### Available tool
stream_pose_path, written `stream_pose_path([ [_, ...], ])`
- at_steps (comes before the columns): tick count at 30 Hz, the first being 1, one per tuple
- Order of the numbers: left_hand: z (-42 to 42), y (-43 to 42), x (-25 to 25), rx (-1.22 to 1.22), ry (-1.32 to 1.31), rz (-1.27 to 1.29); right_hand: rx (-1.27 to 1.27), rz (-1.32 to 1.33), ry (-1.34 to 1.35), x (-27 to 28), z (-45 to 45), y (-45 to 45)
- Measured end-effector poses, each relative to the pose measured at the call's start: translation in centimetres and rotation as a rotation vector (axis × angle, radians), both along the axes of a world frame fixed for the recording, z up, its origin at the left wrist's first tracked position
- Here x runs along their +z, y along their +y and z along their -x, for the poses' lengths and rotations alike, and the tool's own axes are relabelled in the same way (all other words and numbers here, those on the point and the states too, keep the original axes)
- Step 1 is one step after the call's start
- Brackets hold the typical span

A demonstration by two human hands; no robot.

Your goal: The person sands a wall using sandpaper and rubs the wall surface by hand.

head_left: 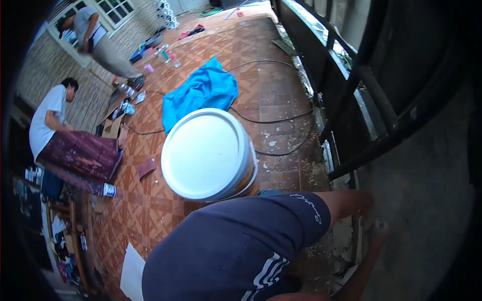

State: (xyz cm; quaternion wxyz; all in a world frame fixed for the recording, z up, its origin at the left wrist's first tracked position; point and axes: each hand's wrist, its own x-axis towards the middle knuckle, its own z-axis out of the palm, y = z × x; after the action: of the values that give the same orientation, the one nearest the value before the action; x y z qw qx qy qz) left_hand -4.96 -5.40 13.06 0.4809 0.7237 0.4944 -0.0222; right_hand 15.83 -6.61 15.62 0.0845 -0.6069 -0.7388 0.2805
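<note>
At the right of the head view, my left hand (366, 202) reaches out from a dark sleeve toward a dark, shadowed surface by the metal gate (371, 95). My right hand (380, 236) comes up from below, close to the left one. A small pale spot shows near its fingers, too blurred to name. Shadow and motion smear the fingers of both hands, so whether they hold anything is unclear. Behind my arms stands a large lidded bucket (206, 153) with a pale top and a wire handle.
A blue tarp (201, 93) lies crumpled beyond the bucket, with a black cable (276, 121) across the tiles. A reddish sheet (146, 169) rests on the floor. One person (75, 135) sits at left; another (98, 42) bends farther back. Cans and a cardboard box (113, 126) are near them.
</note>
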Motion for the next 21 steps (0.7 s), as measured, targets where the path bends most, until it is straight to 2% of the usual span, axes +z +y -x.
stream_pose_path([
  [2,0.4,-0.2,-0.3,0.099,-0.042,0.018,0.032,0.027,-0.132,1.3,1.3,-0.3],
  [5,0.1,3.1,-3.2,0.246,-0.01,0.161,0.12,-0.095,0.097,-5.8,-2.2,4.4],
  [8,2.1,-0.6,2.3,0.326,-0.05,-0.037,-0.043,0.092,0.464,-6.9,-2.6,5.0],
  [11,2.0,-1.0,3.1,0.313,-0.061,-0.185,0.014,0.101,0.48,-10.3,-5.2,7.0],
  [14,1.1,0.7,2.6,0.443,-0.219,0.247,-0.13,0.284,0.663,-7.2,-3.7,4.6],
  [21,0.7,1.3,1.9,0.403,-0.273,0.185,-0.105,0.309,0.738,-2.5,-1.3,1.2],
])
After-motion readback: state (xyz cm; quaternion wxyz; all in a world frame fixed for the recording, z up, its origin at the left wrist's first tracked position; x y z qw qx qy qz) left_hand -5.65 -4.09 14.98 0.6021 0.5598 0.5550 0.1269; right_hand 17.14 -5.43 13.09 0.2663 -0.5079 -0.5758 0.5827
